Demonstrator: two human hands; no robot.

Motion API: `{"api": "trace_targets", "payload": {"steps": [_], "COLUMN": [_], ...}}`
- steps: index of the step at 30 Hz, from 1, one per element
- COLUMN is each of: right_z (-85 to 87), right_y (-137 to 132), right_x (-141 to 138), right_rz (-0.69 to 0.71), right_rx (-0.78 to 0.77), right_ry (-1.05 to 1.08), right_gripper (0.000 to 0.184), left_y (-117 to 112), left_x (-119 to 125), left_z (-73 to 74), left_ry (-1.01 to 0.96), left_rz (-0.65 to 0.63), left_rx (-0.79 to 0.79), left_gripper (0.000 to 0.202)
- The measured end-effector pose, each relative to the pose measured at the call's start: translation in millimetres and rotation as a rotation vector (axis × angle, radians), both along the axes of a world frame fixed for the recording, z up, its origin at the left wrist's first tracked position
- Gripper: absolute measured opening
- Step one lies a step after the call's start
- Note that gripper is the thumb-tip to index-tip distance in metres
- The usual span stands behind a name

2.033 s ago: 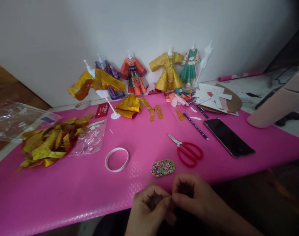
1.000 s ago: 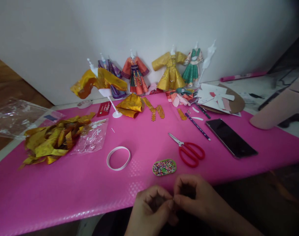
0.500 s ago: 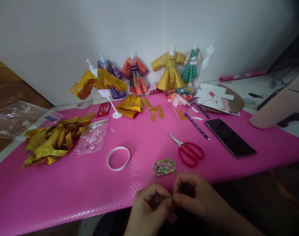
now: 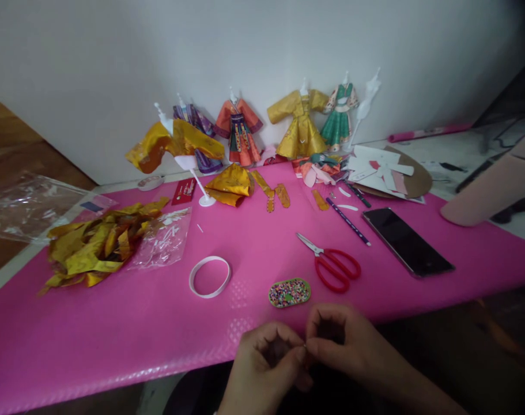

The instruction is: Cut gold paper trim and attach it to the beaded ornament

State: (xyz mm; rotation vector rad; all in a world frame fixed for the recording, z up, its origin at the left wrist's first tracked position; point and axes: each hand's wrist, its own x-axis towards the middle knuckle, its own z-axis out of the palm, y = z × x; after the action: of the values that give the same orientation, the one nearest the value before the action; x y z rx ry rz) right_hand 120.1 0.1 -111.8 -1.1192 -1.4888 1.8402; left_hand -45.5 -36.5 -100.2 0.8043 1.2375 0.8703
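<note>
Barely anything has shifted over the last two seconds: the left hand point(image 4: 262, 363) and right hand point(image 4: 337, 343) stay pinched fingertip to fingertip on something too small to identify, just below the oval bead-filled dish point(image 4: 289, 292) (beading seemingly continues).

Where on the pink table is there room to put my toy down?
The biggest bare patch of the pink mat is front left, below the gold paper scraps and left of the white ring. Another runs mid-table between the ring and red scissors. The back, near the paper dresses and phone, is crowded.
</note>
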Motion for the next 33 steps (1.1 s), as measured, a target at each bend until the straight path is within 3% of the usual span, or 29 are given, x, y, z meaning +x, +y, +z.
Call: {"api": "trace_targets", "payload": {"steps": [33], "right_z": [-1.8], "right_y": [-0.5], "right_x": [1.0], "right_rz": [0.014], "right_rx": [0.004], "right_ry": [-0.029], "right_gripper": [0.004], "left_y": [-0.7], "left_x": [-4.0], "left_z": [-4.8], "left_ry": [-0.042], "left_rz": [-0.027], "left_rx": [0.015], "left_gripper": [0.015]}}
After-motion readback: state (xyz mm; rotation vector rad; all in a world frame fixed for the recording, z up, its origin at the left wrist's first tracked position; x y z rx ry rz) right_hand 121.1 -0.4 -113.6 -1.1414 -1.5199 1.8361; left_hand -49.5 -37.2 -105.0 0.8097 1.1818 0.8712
